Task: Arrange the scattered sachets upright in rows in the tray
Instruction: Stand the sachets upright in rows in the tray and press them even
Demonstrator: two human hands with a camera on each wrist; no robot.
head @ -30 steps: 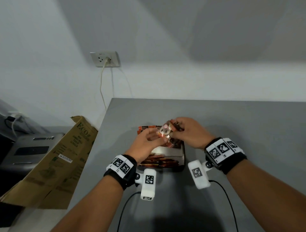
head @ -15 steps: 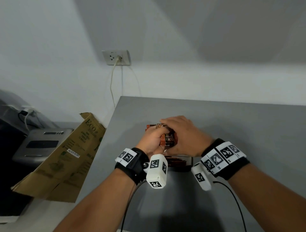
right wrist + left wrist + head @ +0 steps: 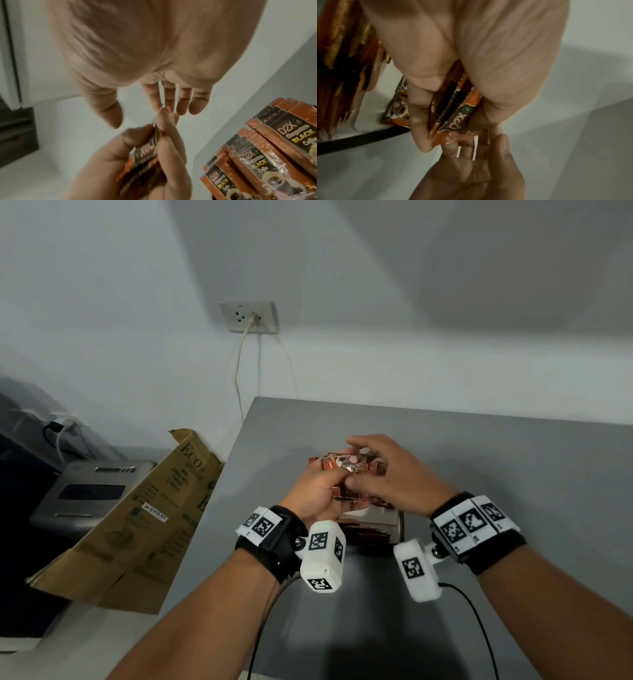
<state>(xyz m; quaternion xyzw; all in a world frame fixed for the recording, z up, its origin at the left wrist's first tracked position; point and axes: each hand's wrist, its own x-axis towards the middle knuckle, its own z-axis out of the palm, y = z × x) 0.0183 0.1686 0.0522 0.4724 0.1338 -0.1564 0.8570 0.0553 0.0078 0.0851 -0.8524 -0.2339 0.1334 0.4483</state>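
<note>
A bundle of orange-and-black coffee sachets (image 3: 342, 465) is gripped in my left hand (image 3: 315, 491), just above the tray (image 3: 399, 523). The left wrist view shows fingers and thumb clamped on both sides of the bundle (image 3: 458, 115). My right hand (image 3: 394, 474) arches over it with straight, relaxed fingers (image 3: 154, 102), and the tips touch the sachets' top edge (image 3: 144, 152). More sachets (image 3: 274, 155) lie stacked in the white, black-rimmed tray (image 3: 359, 138). Both hands hide most of the tray in the head view.
The grey table (image 3: 479, 474) ends at its left edge close to the tray. Left of it, lower down, are a folded cardboard box (image 3: 137, 518) and a grey device (image 3: 92, 491). A wall socket (image 3: 248, 316) with a cable is behind. Wrist camera cables trail towards me.
Both hands stayed over the tray. The right hand's wrap round the bundle half a second ago has loosened to straight fingers over its top. The left hand keeps its grip.
</note>
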